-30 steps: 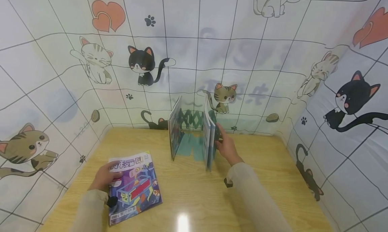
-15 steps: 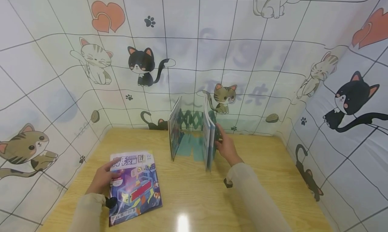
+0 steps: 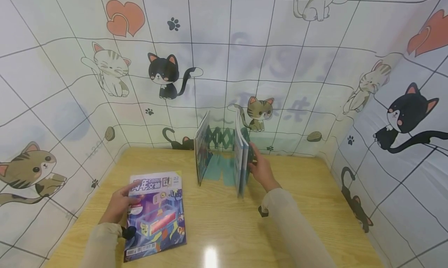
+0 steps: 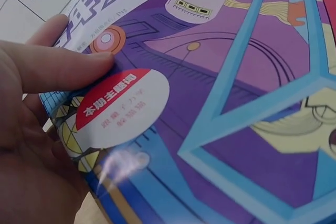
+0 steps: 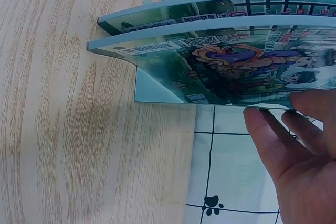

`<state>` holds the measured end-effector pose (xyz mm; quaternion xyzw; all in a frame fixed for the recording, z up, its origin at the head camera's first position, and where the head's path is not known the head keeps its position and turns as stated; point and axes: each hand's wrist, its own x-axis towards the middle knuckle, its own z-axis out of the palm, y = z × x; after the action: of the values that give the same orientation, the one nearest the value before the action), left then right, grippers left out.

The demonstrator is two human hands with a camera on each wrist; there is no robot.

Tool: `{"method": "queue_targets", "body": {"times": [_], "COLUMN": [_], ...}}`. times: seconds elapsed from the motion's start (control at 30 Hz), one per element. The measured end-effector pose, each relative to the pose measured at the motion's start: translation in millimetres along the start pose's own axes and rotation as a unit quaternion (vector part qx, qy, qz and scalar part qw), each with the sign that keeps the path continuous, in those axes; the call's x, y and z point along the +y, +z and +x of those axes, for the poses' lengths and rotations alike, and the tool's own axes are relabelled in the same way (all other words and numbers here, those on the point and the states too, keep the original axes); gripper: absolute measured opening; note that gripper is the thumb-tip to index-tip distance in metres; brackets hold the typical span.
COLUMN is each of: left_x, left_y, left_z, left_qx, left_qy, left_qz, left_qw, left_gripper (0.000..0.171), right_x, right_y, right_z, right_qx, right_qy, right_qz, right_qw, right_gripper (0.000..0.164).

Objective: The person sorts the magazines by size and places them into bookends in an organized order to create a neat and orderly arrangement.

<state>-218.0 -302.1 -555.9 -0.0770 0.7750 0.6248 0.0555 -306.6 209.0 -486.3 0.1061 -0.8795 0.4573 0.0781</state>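
In the head view my left hand grips the left edge of a purple magazine at the front left. The left wrist view shows the thumb lying on its glossy cover, with other fingers partly hidden at the edge. My right hand touches the outer right side of a teal expanding book stand. Upright magazines lean along that side, and more stand at its left end. In the right wrist view the fingers reach the lower edge of the nearest upright magazine.
The stand is on a light wooden table, close to the back wall. A white cat-print cloth with dark grid lines covers the back and both sides. Between the stand's two ends there is a gap.
The purple magazine's far edge has shifted a little away and to the right, straightening slightly. My left hand has moved slightly with it. My right hand stays against the stand.
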Motion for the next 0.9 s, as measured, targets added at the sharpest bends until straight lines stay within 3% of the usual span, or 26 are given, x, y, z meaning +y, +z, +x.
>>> {"method": "queue_targets", "body": {"times": [0.2, 0.9], "left_x": [4.0, 28.0], "left_y": [1.5, 20.0], "left_z": [0.2, -3.5], "left_qx": [-0.006, -0.030], "left_qy": [0.026, 0.034], "left_qz": [0.020, 0.009], "left_qw": [0.9994, 0.9989], "left_gripper": [0.065, 0.061], "right_x": [1.1, 0.6], "right_y": [0.2, 1.1], "right_z": [0.4, 1.3], "right_qx": [0.001, 0.001], "right_qy": [-0.001, 0.007], "right_qz": [-0.001, -0.010], "right_qw": [1.000, 1.000], "right_gripper": [0.087, 0.085]}}
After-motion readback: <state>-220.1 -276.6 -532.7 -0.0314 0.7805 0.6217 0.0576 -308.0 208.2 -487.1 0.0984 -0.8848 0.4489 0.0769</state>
